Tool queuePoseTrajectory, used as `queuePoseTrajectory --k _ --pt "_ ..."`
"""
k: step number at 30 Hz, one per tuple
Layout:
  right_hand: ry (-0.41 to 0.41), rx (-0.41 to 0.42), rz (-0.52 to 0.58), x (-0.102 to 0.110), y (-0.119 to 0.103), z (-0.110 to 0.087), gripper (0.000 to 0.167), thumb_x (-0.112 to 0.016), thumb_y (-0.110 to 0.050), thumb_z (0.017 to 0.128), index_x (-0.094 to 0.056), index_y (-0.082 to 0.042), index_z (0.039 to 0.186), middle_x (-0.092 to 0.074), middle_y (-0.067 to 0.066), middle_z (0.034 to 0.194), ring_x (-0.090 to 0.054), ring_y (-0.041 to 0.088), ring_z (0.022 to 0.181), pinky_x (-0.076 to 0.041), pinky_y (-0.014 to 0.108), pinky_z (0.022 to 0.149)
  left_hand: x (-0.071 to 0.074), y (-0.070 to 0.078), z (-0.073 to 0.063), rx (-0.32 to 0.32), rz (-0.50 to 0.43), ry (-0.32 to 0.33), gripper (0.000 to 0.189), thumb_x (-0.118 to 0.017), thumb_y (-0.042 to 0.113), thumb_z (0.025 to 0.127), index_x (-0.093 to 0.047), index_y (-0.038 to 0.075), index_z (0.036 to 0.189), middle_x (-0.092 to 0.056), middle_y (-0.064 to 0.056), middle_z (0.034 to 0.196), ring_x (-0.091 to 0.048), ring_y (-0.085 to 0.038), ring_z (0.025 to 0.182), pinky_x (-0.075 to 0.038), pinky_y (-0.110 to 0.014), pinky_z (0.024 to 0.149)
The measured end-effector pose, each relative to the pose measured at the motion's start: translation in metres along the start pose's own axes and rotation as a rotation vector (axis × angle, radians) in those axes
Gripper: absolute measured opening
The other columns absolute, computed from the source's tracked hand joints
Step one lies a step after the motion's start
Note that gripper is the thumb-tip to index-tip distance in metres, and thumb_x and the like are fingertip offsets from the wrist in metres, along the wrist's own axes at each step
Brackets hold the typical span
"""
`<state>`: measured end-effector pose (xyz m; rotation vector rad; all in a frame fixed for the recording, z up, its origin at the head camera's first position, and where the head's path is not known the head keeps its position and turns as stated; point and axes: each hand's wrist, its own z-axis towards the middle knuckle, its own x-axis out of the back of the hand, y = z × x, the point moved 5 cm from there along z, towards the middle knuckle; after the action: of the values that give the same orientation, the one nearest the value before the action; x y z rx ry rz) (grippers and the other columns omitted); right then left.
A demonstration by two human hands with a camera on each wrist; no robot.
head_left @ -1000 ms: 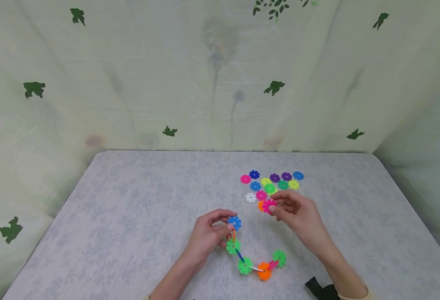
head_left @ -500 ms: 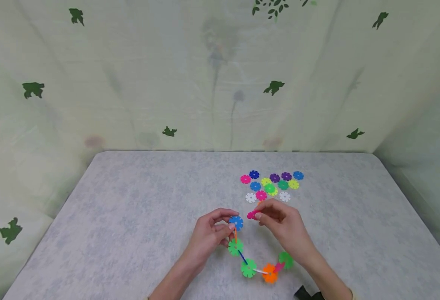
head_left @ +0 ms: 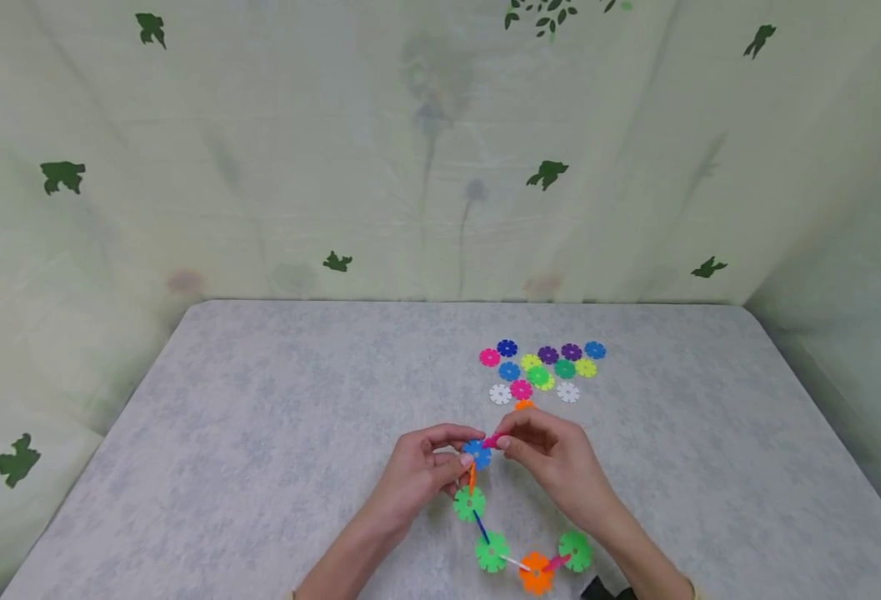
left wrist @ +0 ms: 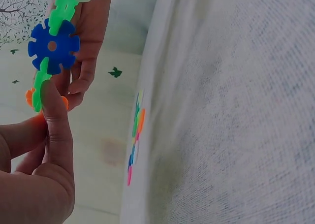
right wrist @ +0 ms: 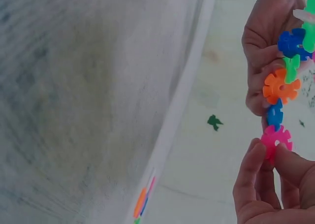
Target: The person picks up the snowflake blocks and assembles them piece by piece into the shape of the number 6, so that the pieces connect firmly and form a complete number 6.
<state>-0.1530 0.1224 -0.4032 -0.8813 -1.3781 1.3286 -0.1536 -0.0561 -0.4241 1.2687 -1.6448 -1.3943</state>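
Near orange disc [head_left: 536, 572]: bottom of the bend, slotted between a pink one and a white one, so this stretch looks done to us
Green end disc [head_left: 577, 552]: the chain's free tip, near right, hooked to that same pink
Chain [head_left: 491, 552]: nine discs linked by our count, curving up the left and held off the table [head_left: 297, 400]
Left hand [head_left: 425, 462]: pinching the chain's far end at the blue disc [head_left: 477, 454], steadying it as we read it
Right hand [head_left: 548, 446]: thumb and fingers gripping a pink disc [head_left: 493, 441] by its edge
Pink-to-blue joint: edges meeting in the right wrist view, but we can't tell if the slots are fully seated, so we'd call number ten in progress
Loose orange disc [head_left: 524, 406]: unjoined, just beyond the right hand, partly hidden by it
Far loose discs [head_left: 548, 355]: fourteen more that we can count, far right of centre, lying flat, a few overlapping, none linked up
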Motion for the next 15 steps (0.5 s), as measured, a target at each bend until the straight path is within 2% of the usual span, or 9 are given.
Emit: queuePoseTrajectory --k 9,15 --pt "-0.065 -0.037 0.000 -0.0024 0.0048 0.0020 0.008 -0.069 -0.011 0.091 -0.068 -0.007 0.099 -0.066 0.010 0.094 -0.064 0.042 0.089 -0.056 0.035 0.082 -0.0006 0.0002 -0.0019 -0.017 0.029 -0.063 0.023 -0.063 0.001 0.092 -0.071 0.003 0.113 -0.063 -0.006 0.078 -0.052 -0.013 0.056 -0.050 -0.024 0.058" --pt "-0.065 -0.047 0.033 -0.0006 0.0076 0.0022 0.012 -0.070 -0.014 0.092 -0.070 -0.006 0.101 -0.068 0.011 0.095 -0.065 0.042 0.089 -0.056 0.037 0.081 -0.0015 0.0002 -0.0017 -0.019 0.027 -0.068 0.025 -0.062 0.000 0.093 -0.070 0.004 0.117 -0.063 -0.007 0.080 -0.052 -0.013 0.056 -0.049 -0.023 0.058"
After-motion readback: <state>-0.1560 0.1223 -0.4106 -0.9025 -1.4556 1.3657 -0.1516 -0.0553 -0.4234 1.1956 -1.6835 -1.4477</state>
